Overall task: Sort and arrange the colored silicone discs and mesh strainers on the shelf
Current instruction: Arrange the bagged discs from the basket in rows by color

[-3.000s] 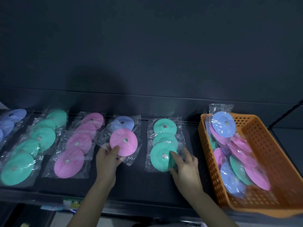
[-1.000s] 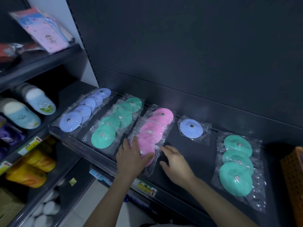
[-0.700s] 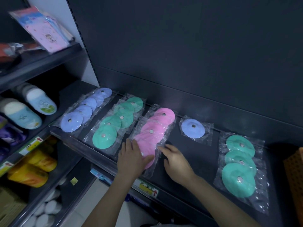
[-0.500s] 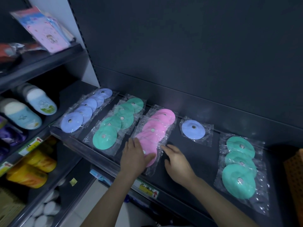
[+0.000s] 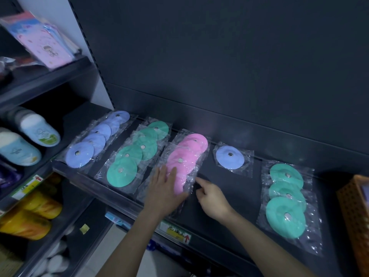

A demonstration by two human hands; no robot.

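**Q:** Where does the pink disc lie relative to the left hand, compared with three seconds ago?
**A:** Then the hand pinches its rim, in front of the blue disc. Now the disc lies under the flat fingers, at the near end of the pink row. The blue disc lies alone, beyond the right hand's fingertips.
**Q:** And the right hand?
**A:** It has left the green stack, now well to its right. Half a second ago its fingers lie spread beside the row. Now the index alone reaches to the edge of the wrapper, the others curled.
**Q:** The orange basket?
**A:** Only its corner shows, far right.
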